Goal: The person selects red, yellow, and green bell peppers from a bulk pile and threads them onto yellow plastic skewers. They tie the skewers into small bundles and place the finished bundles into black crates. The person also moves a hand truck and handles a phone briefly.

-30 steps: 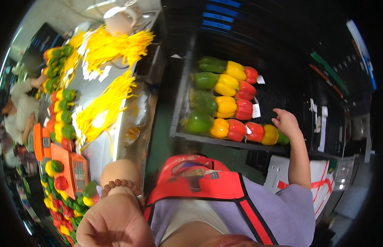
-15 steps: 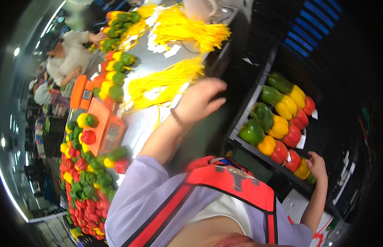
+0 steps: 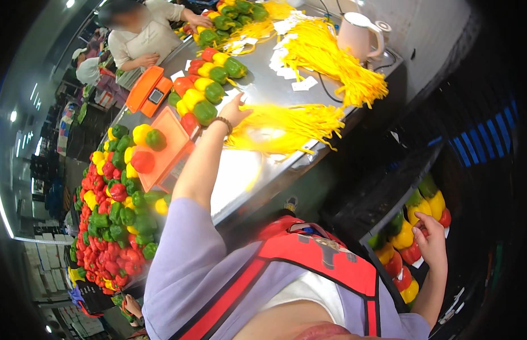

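Note:
My left hand (image 3: 235, 111) reaches out over the metal table, its fingers apart and nothing visible in them. It is between a row of red, yellow and green bell peppers (image 3: 204, 112) and a heap of yellow straps (image 3: 291, 127); whether it touches either I cannot tell. Beside my forearm, an orange scale (image 3: 168, 133) carries a yellow, a green and a red pepper. My right hand (image 3: 432, 242) hovers with loosely bent, parted fingers over a dark crate (image 3: 400, 195) of peppers (image 3: 403, 237) in rows with white tags.
Mixed loose peppers (image 3: 113, 226) are heaped at the left. More yellow straps with white tags (image 3: 326, 54) lie at the far side, near a pale kettle (image 3: 358, 37). Across the table a co-worker (image 3: 140, 37) has a hand on other peppers. A second orange scale (image 3: 149, 90) stands there.
My left hand has swung left and away from me, from above the table's edge to the pepper row. The view has turned, so the crate now sits lower right. My right hand stays beside the crate.

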`<state>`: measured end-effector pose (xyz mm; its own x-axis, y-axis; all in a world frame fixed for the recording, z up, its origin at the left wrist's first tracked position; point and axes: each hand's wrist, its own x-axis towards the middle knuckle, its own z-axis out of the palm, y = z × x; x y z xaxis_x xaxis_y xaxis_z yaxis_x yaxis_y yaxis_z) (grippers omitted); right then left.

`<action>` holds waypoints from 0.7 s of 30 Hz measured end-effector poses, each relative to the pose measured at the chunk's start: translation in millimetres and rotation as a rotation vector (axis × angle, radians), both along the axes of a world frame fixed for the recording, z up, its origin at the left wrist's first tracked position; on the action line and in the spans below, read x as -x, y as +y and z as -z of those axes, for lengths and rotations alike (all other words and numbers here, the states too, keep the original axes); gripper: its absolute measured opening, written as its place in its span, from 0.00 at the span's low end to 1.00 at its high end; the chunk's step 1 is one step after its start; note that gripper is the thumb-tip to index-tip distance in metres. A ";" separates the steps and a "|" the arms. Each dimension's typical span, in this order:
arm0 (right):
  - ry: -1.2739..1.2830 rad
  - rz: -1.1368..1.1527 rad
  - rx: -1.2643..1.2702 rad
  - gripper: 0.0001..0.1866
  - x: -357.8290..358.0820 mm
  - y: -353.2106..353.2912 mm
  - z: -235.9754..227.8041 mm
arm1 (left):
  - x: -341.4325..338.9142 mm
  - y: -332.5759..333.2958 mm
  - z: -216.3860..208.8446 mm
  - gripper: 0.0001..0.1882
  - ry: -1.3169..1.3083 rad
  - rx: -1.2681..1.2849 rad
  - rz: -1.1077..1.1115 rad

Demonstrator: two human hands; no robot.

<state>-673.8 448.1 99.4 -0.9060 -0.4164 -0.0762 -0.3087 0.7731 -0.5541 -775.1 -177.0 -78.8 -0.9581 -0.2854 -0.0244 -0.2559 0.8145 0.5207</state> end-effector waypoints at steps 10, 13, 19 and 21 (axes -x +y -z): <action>0.108 -0.139 0.047 0.17 44.3 -135.0 10.9 | 68.1 -132.0 0.0 0.45 0.182 0.163 -0.814; 0.084 -0.103 -0.030 0.17 49.2 -147.3 25.7 | 58.0 -163.9 26.8 0.46 0.117 0.179 -1.055; 0.116 -0.045 -0.211 0.17 62.5 -162.4 46.7 | 53.2 -202.4 37.6 0.48 -0.077 0.114 -1.087; 0.107 -0.011 -0.215 0.17 62.3 -162.1 49.0 | 60.4 -201.9 42.7 0.47 0.028 0.248 -1.025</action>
<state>-736.1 286.0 50.4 -0.9092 -0.4108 -0.0677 -0.3659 0.8660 -0.3409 -835.5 -378.9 -121.5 -0.2554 -0.9528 0.1639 -0.8724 0.3002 0.3858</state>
